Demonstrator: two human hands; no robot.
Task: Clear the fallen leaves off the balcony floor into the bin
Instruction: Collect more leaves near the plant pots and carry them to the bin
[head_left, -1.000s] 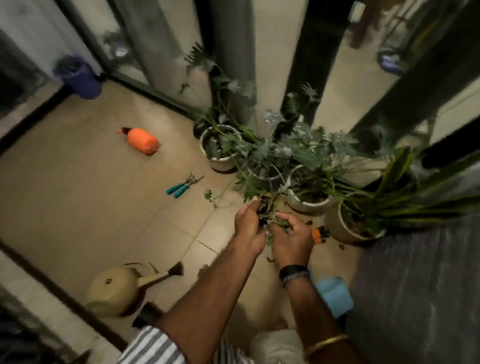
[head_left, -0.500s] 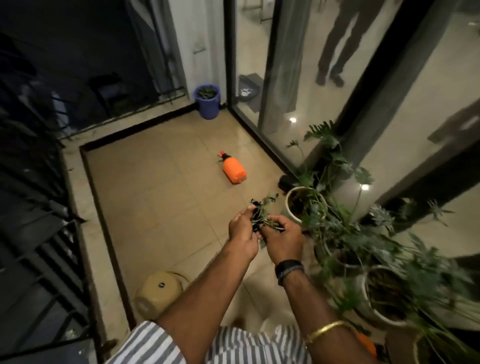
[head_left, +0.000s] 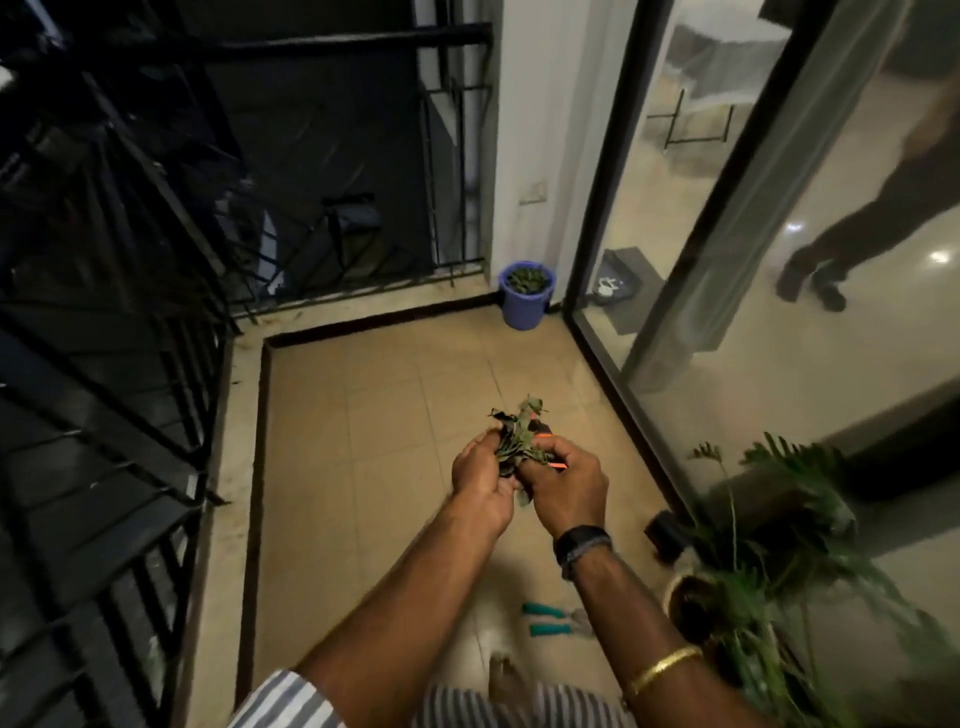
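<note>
Clutching leaves (head_left: 517, 441), both hands (head_left: 524, 480); no writing legible.

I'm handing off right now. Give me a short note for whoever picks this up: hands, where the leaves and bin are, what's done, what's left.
Left hand and right hand together grip a bunch of leaves at chest height; something orange and black shows behind the bunch.
Blue bin stands in the far corner by the glass door, already holding leaves.
Done: this bunch gathered.
Left: carry it to the bin, drop it in, and check the floor near the potted plant.
</note>
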